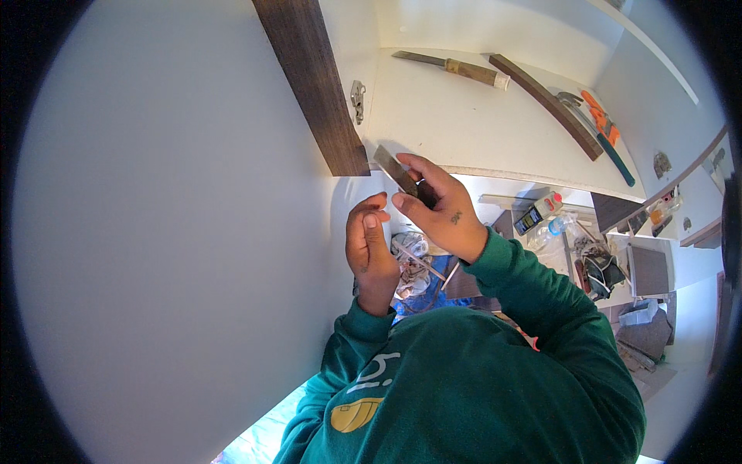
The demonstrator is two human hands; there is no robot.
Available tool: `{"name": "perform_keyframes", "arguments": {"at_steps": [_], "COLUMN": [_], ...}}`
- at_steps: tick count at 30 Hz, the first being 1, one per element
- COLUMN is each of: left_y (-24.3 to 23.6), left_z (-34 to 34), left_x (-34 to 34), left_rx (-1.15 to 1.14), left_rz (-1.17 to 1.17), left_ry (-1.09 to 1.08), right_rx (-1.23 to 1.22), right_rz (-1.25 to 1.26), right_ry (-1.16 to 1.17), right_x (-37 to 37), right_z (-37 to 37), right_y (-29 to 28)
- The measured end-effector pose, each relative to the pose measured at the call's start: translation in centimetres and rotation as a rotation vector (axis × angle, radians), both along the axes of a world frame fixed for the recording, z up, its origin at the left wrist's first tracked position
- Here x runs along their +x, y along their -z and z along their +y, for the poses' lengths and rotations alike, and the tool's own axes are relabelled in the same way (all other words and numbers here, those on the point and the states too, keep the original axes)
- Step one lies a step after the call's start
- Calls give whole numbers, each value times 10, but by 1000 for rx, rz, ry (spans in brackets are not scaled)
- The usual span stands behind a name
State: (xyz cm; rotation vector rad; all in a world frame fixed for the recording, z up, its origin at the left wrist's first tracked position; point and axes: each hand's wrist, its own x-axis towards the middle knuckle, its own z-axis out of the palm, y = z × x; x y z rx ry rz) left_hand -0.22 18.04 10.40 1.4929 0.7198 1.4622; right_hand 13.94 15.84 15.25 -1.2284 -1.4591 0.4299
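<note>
Bright, diffuse light overall. White panel (pixel 170 232) reads flat grey-blue; shelf (pixel 464 116) warmer, brighter. Patch at lower left (pixel 263 425) nearly washed out. Faint soft shadow beside left hand (pixel 372 251). Corners vignette to black; straight edges bow toward right rim. Distant clutter (pixel 603 263) slightly soft.

Carpentry work area, white cabinet (pixel 448 116), chisel (pixel 473 72), hammer (pixel 616 159), wood strip (pixel 545 107)

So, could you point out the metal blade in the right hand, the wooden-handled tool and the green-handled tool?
Metal blade (pixel 396 170): head view, middle of its flat face.
Wooden-handled tool (pixel 457 67): head view, near the handle's front end.
Green-handled tool (pixel 611 151): head view, on the green handle.
</note>
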Motion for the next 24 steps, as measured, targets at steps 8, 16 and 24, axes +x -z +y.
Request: {"name": "perform_keyframes", "arguments": {"at_steps": [8,16,24], "left_y": [6,-4,7], "left_z": [-2,-5,-3], "left_x": [-1,1,-2], "left_rx": [92,450,347], "left_rz": [-10,177,129], "left_ry": [65,-119,48], "right_rx": [-309,-353,-178], "right_rz": [540,566,817], "right_ry": [-296,-343,-199], "right_x": [11,15,3], "right_z": [-22,-38,-30], "right_y": [-12,-35,-8]}}
